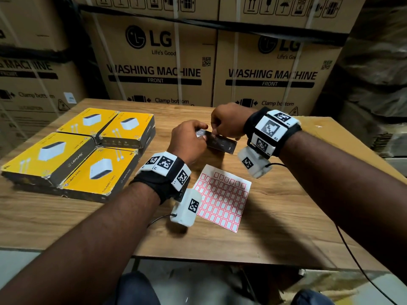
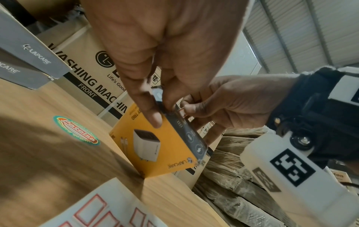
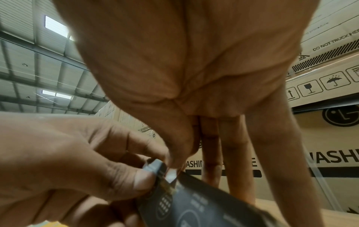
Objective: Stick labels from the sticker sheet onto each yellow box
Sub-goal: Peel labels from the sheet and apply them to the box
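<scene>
One yellow box (image 2: 161, 147) stands on edge on the table, its dark side panel (image 1: 221, 145) facing up. My left hand (image 1: 189, 139) grips its near end, thumb and fingers (image 2: 153, 118) curled over the top edge. My right hand (image 1: 225, 125) pinches a small white red-bordered label (image 3: 170, 175) against that dark panel (image 3: 194, 204), thumb on top and fingers behind the box. The sticker sheet (image 1: 222, 201) lies flat just in front of the box, beside my left wrist. Several other yellow boxes (image 1: 72, 150) sit stacked at the table's left.
Tall washing machine cartons (image 1: 158, 62) wall off the back of the wooden table (image 1: 286, 216). A round printed sticker (image 2: 76, 130) is on the tabletop. A cable (image 1: 356, 260) trails from my right wrist over the near table edge.
</scene>
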The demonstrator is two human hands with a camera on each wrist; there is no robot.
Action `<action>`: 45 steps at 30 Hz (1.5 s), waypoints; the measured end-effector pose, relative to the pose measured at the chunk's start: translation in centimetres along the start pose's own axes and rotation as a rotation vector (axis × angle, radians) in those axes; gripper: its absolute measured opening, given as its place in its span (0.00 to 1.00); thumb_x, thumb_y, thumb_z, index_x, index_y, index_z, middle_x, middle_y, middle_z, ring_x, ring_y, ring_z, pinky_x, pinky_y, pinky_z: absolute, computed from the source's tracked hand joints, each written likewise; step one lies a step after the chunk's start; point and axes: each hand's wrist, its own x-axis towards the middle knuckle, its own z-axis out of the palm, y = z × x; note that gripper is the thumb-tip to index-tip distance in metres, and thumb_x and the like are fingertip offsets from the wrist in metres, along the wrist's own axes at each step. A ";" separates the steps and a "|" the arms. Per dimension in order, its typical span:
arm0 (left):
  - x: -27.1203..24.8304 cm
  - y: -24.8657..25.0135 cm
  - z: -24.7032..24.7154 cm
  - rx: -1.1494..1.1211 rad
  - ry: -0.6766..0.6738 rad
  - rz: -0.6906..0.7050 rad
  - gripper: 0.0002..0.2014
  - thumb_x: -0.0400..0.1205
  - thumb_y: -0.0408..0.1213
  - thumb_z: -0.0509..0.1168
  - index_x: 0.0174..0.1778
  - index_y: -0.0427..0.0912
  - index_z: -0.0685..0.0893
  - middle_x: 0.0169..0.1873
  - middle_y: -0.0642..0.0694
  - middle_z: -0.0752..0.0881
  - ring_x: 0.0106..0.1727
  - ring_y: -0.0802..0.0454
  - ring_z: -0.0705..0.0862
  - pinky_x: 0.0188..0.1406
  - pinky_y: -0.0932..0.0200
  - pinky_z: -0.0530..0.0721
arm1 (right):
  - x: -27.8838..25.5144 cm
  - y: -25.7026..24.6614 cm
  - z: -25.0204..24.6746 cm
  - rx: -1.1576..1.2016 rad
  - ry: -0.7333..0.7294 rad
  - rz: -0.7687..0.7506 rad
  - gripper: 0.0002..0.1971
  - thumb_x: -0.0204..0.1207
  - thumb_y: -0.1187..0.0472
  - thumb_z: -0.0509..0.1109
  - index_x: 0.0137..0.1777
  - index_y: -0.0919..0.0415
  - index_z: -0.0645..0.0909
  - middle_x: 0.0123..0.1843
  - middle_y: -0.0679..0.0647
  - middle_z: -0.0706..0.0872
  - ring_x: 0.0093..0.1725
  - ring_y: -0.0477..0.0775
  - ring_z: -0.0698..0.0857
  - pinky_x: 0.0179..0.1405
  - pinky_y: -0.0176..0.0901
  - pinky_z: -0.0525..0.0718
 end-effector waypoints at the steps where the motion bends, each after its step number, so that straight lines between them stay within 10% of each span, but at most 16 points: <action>1: 0.0 0.0 0.0 -0.006 -0.002 -0.005 0.15 0.78 0.29 0.70 0.60 0.44 0.88 0.58 0.47 0.87 0.56 0.47 0.87 0.56 0.47 0.88 | 0.0 0.0 0.1 0.002 0.005 0.001 0.09 0.81 0.59 0.67 0.55 0.62 0.84 0.51 0.57 0.85 0.44 0.52 0.81 0.29 0.37 0.77; 9: -0.7 0.3 -0.6 0.038 -0.003 0.026 0.17 0.77 0.42 0.73 0.62 0.44 0.87 0.60 0.48 0.87 0.59 0.52 0.85 0.55 0.62 0.82 | 0.1 0.1 0.7 0.039 0.038 0.011 0.10 0.77 0.53 0.72 0.53 0.58 0.84 0.48 0.54 0.85 0.49 0.53 0.82 0.44 0.45 0.83; 21: -0.8 0.2 -0.3 -0.018 -0.020 -0.035 0.13 0.79 0.39 0.68 0.60 0.46 0.88 0.56 0.48 0.88 0.46 0.47 0.90 0.51 0.50 0.89 | 0.0 0.5 0.9 0.095 0.015 0.006 0.05 0.79 0.56 0.69 0.52 0.55 0.81 0.50 0.53 0.84 0.51 0.53 0.82 0.49 0.48 0.86; 28: -0.9 0.0 -0.3 -0.004 0.009 -0.023 0.14 0.78 0.38 0.71 0.60 0.45 0.88 0.54 0.50 0.87 0.49 0.55 0.85 0.41 0.68 0.83 | 0.1 0.4 0.9 0.068 0.030 -0.001 0.07 0.79 0.58 0.69 0.53 0.57 0.84 0.50 0.53 0.84 0.51 0.53 0.82 0.50 0.47 0.85; 34: -1.0 0.0 0.1 -0.045 0.012 -0.027 0.14 0.77 0.36 0.72 0.59 0.44 0.88 0.55 0.49 0.88 0.49 0.52 0.88 0.50 0.51 0.90 | 0.1 0.5 1.0 0.057 0.019 -0.007 0.07 0.80 0.59 0.69 0.54 0.58 0.84 0.49 0.53 0.84 0.50 0.52 0.81 0.43 0.41 0.79; 45: -0.8 -0.4 0.3 -0.157 0.014 -0.112 0.13 0.78 0.34 0.73 0.59 0.43 0.88 0.47 0.52 0.84 0.41 0.53 0.90 0.34 0.59 0.90 | 0.0 0.8 1.6 0.109 0.072 -0.017 0.09 0.80 0.57 0.69 0.58 0.56 0.80 0.52 0.51 0.82 0.53 0.52 0.81 0.48 0.44 0.82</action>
